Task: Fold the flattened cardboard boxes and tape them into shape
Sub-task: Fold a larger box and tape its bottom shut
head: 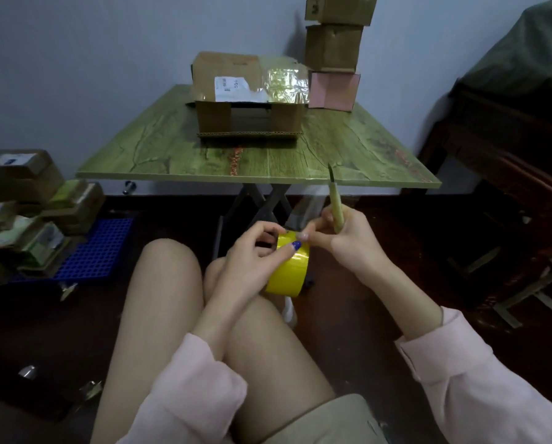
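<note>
One glossy yellow tape roll (289, 274), left hand (252, 253) gripping it; right hand (343, 240) clutching a utility knife (335, 203)

An open box (249, 121) is set on the table (159, 152), toward the rear; a stack of 3 boxes (334, 56) is set at its right. A pile of boxes (21, 184) is located left of the table. A tape roll (292, 270) is held before the table, a knife (335, 203) at its right.

Left hand (255, 253), right hand (348, 242) curled, close together.
</note>
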Tool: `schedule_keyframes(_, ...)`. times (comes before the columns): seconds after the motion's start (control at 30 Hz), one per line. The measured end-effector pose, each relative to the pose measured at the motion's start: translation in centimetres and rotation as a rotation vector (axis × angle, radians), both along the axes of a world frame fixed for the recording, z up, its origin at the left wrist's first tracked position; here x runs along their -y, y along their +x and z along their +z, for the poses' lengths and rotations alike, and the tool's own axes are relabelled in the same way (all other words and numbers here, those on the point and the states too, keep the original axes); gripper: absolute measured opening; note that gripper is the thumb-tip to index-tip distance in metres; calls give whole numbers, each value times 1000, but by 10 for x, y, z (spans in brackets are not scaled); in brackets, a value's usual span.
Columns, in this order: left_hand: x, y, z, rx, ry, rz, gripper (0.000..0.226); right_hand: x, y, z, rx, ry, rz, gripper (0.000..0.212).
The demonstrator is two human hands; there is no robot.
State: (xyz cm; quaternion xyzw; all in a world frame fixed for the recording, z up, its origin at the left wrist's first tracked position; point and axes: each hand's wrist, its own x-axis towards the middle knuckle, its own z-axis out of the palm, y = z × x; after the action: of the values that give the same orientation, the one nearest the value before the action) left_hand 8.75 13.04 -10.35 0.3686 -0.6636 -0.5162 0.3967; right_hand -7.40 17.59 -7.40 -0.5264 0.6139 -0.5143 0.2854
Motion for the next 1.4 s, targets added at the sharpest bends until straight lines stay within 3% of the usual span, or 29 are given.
schedule_keyframes(0.13, 0, 34, 18, 40, -110, 42, 25, 4, 27, 18, -45, -64, 47, 41)
schedule_keyframes(0.27, -3, 59, 37, -37, -127, 121, 20, 16, 51, 34, -38, -122, 113, 41)
schedule_keyframes(0.63, -1, 83, 34, 128, -163, 329, 26, 30, 88, 37, -123, -165, 196, 37)
schedule_keyframes(0.93, 2, 87, 35, 258, -223, 393, 22, 28, 86, 46, 57, -199, 305, 40)
schedule_keyframes(1.27, 6, 93, 42, 120, -316, 334, 9, 44, 88, 58, 148, -101, 448, 34)
schedule_keyframes(1.4, 9, 86, 33, 31, -315, 291, 24, 47, 86, 58, 151, -110, 450, 38)
